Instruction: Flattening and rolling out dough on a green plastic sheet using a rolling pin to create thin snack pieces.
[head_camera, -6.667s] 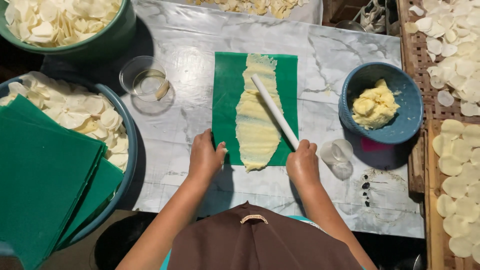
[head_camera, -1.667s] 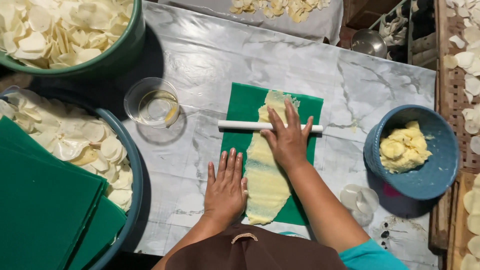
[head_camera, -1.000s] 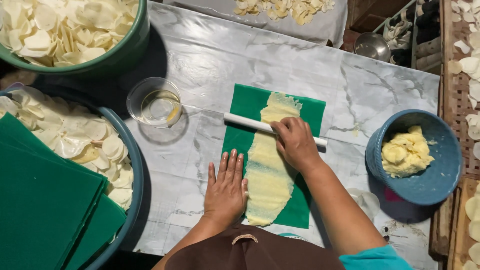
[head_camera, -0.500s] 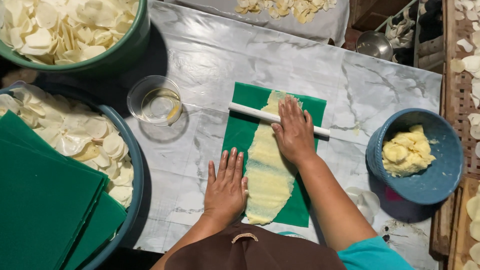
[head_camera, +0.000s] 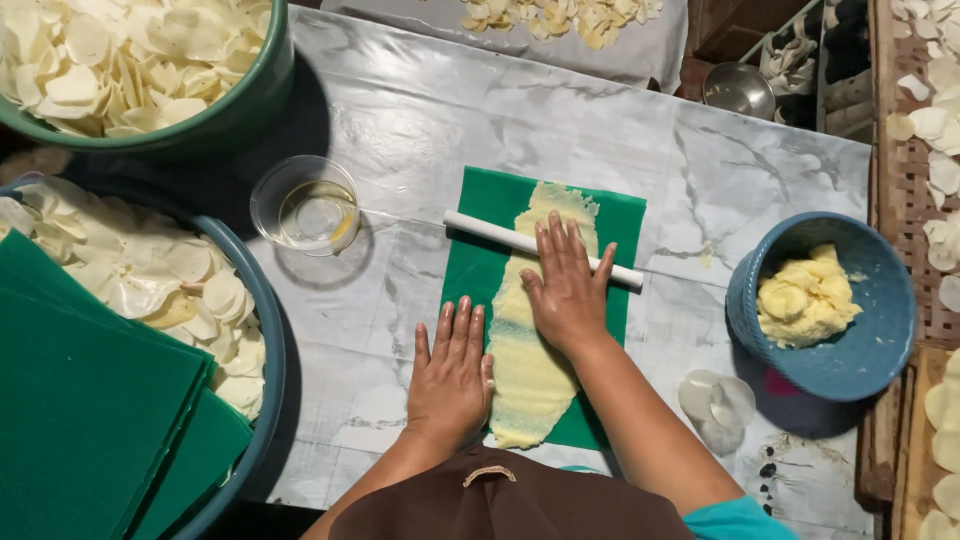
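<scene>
Roller (head_camera: 500, 237) rolled farther up, right hand (head_camera: 565, 290) pressing

1. Bare marble surface (head_camera: 690, 170) lies open beyond and to the right of the green sheet (head_camera: 470, 275).
2. A glass bowl (head_camera: 305, 205) stands just left of the sheet's far corner.
3. A blue tub (head_camera: 262, 330) blocks the left edge; a strip of surface stays free between it and the left hand (head_camera: 450, 375).
4. The blue basket (head_camera: 880, 340) closes off the right side.
</scene>
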